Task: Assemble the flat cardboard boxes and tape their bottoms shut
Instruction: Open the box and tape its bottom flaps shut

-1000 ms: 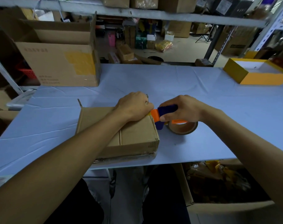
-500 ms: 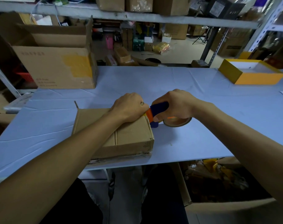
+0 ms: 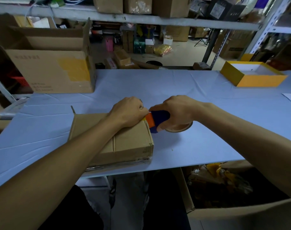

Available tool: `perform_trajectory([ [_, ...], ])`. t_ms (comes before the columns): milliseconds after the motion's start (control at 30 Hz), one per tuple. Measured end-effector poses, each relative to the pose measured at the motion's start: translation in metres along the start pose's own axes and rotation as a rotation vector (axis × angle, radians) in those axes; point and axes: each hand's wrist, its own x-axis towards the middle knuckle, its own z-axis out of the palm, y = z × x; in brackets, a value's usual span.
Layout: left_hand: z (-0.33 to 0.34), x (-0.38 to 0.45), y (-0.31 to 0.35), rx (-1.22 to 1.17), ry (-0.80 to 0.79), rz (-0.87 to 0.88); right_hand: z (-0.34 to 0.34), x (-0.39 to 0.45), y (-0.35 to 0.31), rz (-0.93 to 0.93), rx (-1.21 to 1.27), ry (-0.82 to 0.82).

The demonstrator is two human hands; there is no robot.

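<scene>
We've got the small cardboard box sitting at the near edge of the table. Our left hand rests curled on the box's far right corner; can't tell if it's pinching anything. Our right hand grips the tape dispenser right at that same corner, its tape roll just beside the box.

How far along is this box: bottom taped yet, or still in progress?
Done: the small cardboard box is folded up, flaps closed. In hand: the left hand presses its top at the right edge while the right hand grips the tape dispenser there. Left: I cannot see tape across the seam.
</scene>
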Motion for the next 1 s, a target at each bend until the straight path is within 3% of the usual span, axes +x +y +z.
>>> perform_trajectory([
  [500, -0.002, 0.001, 0.001, 0.005, 0.015, 0.031, 0.013, 0.003, 0.005, -0.066, -0.012, 0.161],
  [567, -0.001, 0.002, 0.003, 0.004, 0.017, 0.034, 0.006, 0.007, 0.006, -0.04, -0.039, 0.127],
  [667, -0.001, 0.003, 0.0, -0.003, 0.02, 0.021, 0.002, 0.016, 0.008, 0.036, 0.117, -0.061],
  [800, -0.002, 0.003, -0.002, -0.017, 0.033, 0.032, 0.002, 0.018, 0.005, -0.041, -0.047, 0.024],
  [1000, -0.002, 0.001, -0.001, 0.004, 0.012, 0.046, 0.017, 0.004, 0.012, 0.002, -0.098, 0.066],
])
